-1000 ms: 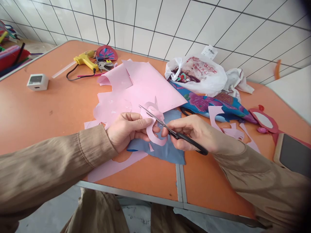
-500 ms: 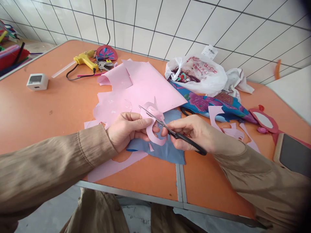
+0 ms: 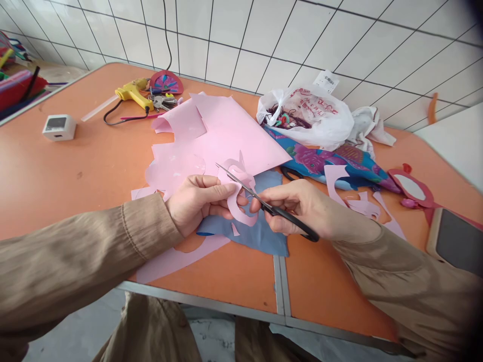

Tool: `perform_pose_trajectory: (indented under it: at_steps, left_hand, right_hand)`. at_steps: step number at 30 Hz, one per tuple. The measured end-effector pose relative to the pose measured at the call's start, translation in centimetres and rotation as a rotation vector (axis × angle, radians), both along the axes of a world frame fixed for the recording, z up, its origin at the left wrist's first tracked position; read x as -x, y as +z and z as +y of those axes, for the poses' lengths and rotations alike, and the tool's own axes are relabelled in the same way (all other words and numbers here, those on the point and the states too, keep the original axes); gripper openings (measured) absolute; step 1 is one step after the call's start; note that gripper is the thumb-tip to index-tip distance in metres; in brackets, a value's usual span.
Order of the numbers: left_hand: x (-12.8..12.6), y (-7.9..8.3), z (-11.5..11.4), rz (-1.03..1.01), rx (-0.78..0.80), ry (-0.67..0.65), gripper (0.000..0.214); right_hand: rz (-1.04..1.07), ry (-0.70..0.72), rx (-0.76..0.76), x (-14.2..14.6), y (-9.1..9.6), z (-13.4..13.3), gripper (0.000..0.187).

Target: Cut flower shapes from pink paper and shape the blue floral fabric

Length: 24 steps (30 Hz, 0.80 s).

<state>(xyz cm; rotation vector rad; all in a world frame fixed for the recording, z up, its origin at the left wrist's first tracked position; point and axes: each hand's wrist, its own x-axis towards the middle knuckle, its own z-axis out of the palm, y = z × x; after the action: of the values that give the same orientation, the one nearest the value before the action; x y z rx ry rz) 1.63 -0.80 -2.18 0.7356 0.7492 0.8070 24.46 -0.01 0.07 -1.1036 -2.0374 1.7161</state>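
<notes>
Head view: my left hand [image 3: 202,201] pinches a curved pink strip [image 3: 243,217] between thumb and fingers, and my right hand [image 3: 302,206] is closed around the black handles of a pair of scissors [image 3: 292,221]. The blades point away to the left, lying across the pink strip just beside my left thumb; I cannot tell whether they bite into its edge.

The strip hangs in my grip in front of me, above a blue-grey cloth [image 3: 264,241] spread on the orange table [image 3: 94,166]. A tiny pink snippet [image 3: 235,229] rests on that cloth. Beyond my hands lies a large pink sheet [image 3: 237,130], curled at its far left. A pink offcut [image 3: 184,259] with a rounded notch sits by the near edge, below my left wrist, and more pink scraps [image 3: 364,205] lie to the right of my right hand.

Farther back are a yellow glue gun [image 3: 132,94] at the left and a white plastic bag [image 3: 328,120] at the right, beside blue flowered fabric [image 3: 315,158]. A phone [image 3: 458,241] lies near the right edge.
</notes>
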Motion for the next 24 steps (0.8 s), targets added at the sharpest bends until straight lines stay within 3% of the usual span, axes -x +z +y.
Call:
perform_pose_trajectory:
  at_steps: [10,24]
  left_hand:
    - [-0.2,0.3,0.1,-0.036,0.004,0.050,0.023]
    - [-0.1,0.3,0.0,0.000,-0.023,0.032,0.025]
  right_hand:
    - [-0.033,-0.003,-0.015,0.1,1.1,-0.4,0.052]
    - [-0.036,-0.060,-0.004,0.4,0.3,-0.3,0.048]
